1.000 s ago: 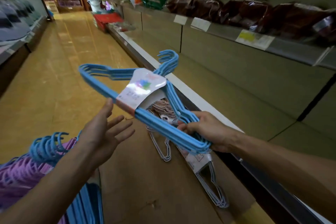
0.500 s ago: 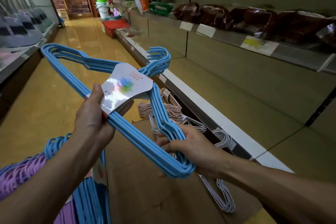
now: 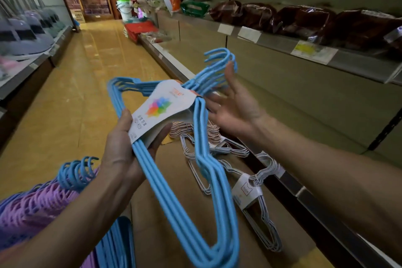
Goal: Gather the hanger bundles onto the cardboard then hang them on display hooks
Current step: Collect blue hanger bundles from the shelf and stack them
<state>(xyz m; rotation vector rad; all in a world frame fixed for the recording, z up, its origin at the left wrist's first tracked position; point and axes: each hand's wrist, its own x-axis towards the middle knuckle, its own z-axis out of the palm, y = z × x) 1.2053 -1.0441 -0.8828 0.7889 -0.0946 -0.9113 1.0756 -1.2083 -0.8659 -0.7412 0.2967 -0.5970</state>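
1. Head view showed the left hand [image 3: 121, 150] as the only grip: thumb on top and fingers curled beneath the paper label [image 3: 161, 109] of the blue hanger bundle [image 3: 195, 180].
2. Right hand [image 3: 232, 111] lay open, fingers straight beside the bundle's hooks [image 3: 219, 61], holding nothing.
3. Bundle hung tilted in the air above the cardboard [image 3: 174, 213], where white bundles [image 3: 254, 193] already lay.
4. Judged best: the right hand should take the hook necks so the wires stayed stacked, then turn the hooks toward a display hook.
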